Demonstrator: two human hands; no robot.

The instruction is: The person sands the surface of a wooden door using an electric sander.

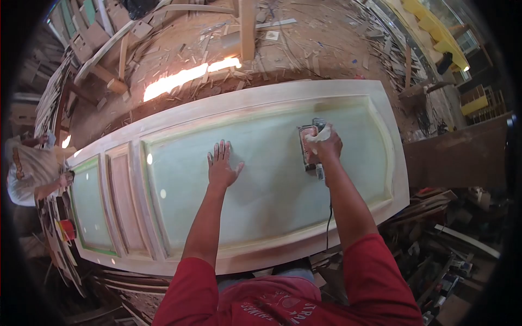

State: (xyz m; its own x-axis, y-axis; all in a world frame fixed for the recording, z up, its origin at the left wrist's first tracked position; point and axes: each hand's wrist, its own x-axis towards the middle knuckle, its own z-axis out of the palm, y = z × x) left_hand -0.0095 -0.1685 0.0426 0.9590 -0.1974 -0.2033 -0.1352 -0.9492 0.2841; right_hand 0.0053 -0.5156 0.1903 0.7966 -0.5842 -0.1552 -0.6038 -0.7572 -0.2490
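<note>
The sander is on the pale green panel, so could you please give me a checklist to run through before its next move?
1. Right hand gripping the sander: ok.
2. Left hand clear of the sander: ok, spread on the panel.
3. Cord clear of the sander's underside: cannot tell, part is hidden.
4. Co-worker's hand away from the sander: ok, far off at the left.
5. Ground free of litter: not ok, wood scraps lie about.
6. Sander switched off: cannot tell.

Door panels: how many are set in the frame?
3: a wide green panel under the sander, a narrow brownish panel beside it, and a smaller green panel at far left.
</note>
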